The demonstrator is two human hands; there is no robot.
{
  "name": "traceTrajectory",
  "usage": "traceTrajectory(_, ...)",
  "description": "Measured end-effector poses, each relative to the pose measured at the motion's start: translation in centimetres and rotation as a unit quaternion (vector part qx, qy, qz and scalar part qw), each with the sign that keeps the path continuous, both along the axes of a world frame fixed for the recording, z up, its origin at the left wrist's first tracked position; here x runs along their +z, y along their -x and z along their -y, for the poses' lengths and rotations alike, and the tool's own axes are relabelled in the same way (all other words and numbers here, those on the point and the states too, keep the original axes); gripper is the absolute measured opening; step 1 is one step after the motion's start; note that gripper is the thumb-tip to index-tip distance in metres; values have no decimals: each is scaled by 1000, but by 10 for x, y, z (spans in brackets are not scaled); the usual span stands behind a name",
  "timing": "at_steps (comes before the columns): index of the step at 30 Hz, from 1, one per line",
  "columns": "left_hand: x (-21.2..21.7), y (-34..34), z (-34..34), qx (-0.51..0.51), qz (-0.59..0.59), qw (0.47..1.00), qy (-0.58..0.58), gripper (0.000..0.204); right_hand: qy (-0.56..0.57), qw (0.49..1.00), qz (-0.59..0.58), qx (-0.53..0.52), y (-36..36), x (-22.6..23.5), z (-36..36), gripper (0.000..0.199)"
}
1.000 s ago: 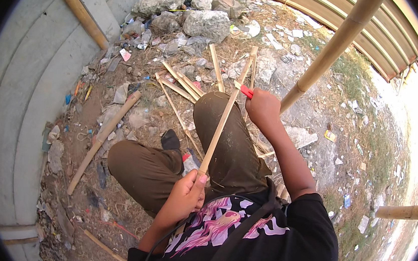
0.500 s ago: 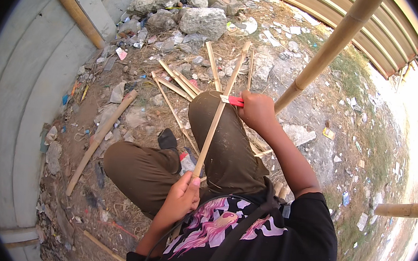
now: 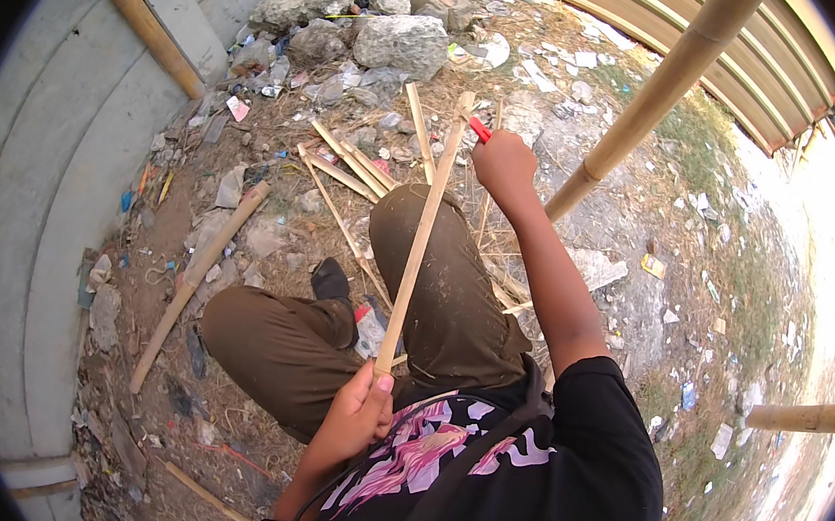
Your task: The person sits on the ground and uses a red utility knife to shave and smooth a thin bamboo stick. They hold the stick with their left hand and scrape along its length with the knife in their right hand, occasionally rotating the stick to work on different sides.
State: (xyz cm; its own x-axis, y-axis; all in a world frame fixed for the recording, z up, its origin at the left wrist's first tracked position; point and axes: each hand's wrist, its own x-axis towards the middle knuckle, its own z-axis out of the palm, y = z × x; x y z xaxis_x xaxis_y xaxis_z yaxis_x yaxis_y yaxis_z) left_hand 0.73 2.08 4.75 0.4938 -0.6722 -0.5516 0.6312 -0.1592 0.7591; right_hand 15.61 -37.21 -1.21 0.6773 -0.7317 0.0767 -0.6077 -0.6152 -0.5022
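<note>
Left hand (image 3: 355, 413) round near end of strip (image 3: 423, 233), right hand (image 3: 505, 168) round red tool (image 3: 480, 130) near pole (image 3: 604, 162)

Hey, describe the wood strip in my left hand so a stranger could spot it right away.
Start at the brown trousers, mid-picture, and find the right knee. A long, pale strip slants over it, from the left hand up toward the red tool in the right hand. Unlike the other strips nearby, it alone is held.
</note>
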Motion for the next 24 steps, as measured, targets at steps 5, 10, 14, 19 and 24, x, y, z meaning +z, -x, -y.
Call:
traceTrajectory(5, -22, 4, -14, -60, -22, 995, 73, 27, -200, 947, 200, -155, 3, -61, 119, 32)
traceTrajectory(10, -21, -9, 6, -6, 25, 998, 49, 32, -260, 939, 213, 68, 59, -24, 23, 40)
traceTrajectory(14, -20, -30, 42, -6, 27, 996, 88, 28, -24, 971, 107, 215, 128, 25, -68, 26)
traceTrajectory(19, 20, -47, 73, -6, 10, 993, 115, 22, 91, 954, 170, 231, 160, 43, -132, 29)
traceTrajectory(24, 33, -34, 87, 36, 179, 981, 63, 23, 103, 946, 230, 205, 158, 48, -146, 30)
